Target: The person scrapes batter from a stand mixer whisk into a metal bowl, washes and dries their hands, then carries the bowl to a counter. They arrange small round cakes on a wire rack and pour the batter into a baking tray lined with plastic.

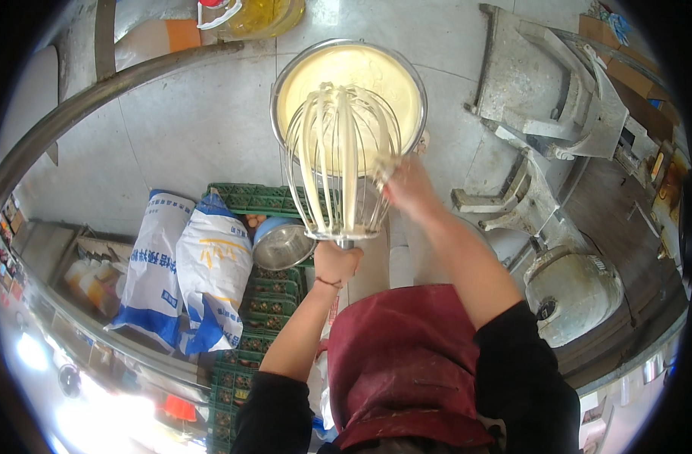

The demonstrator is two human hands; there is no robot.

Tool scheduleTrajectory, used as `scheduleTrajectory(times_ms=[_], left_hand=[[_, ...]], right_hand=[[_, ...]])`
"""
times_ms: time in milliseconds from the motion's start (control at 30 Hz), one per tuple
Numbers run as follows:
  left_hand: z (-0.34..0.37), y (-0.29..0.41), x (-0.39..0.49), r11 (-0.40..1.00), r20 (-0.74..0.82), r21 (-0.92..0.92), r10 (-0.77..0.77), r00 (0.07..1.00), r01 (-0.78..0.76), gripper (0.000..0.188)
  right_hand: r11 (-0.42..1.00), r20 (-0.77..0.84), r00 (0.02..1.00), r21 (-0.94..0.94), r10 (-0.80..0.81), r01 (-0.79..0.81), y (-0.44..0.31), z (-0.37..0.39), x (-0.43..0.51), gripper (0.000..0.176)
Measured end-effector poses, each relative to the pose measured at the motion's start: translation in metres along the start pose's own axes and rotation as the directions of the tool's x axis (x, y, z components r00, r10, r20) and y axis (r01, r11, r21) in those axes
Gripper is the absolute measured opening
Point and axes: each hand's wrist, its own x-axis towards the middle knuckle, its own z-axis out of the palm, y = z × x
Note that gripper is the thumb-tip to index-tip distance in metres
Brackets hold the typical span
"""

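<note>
My left hand [335, 264] is closed around the shaft of a large wire balloon whisk [341, 233], a mixer attachment. The whisk's wire cage points away from me, over a round metal bowl [274, 108] on the floor. Pale yellow batter [368, 71] fills much of the bowl, and thick strands of it coat the wires. Beside the cage's right side is my right hand [408, 186], blurred, with batter-like smears at its fingertips. Whether those fingers grip a wire cannot be made out.
Two white-and-blue sacks [214, 249] stand at left. Near them are green crates [266, 200] holding eggs and a metal basin [283, 247]. A stand mixer [573, 295] is at right. An oil jug [260, 20] stands beyond the bowl, and a curved metal table edge [68, 116] runs along the left.
</note>
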Motion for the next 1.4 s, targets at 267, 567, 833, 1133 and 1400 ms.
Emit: scheduleTrajectory(times_ms=[267,567,833,1133,1400], left_hand=[[-0.017,-0.017,-0.01,0.872,-0.092,0.112,0.486,0.869,-0.476,0.034],[-0.028,-0.017,0.004,0.981,-0.055,0.171,0.104,0.993,-0.093,0.02],[-0.01,-0.006,0.03,0.977,-0.146,0.169,0.159,0.976,-0.134,0.012],[-0.015,-0.011,0.022,0.843,-0.184,0.508,0.306,0.934,-0.177,0.026],[-0.033,-0.014,0.0,0.762,-0.132,0.448,0.574,0.808,-0.468,0.02]], right_hand=[[0.607,0.178,0.981,-0.773,-0.072,0.185,-0.09,-0.045,0.118,0.023],[0.521,0.215,0.838,-0.698,-0.501,0.491,-0.055,-0.032,0.075,0.023],[0.985,0.344,0.934,-0.104,-0.092,0.136,-0.003,0.024,-0.046,0.025],[0.54,0.147,0.588,-0.269,-0.795,0.797,0.0,0.012,0.004,0.017],[0.835,0.119,0.991,-0.55,0.065,0.011,-0.083,-0.055,0.117,0.023]])
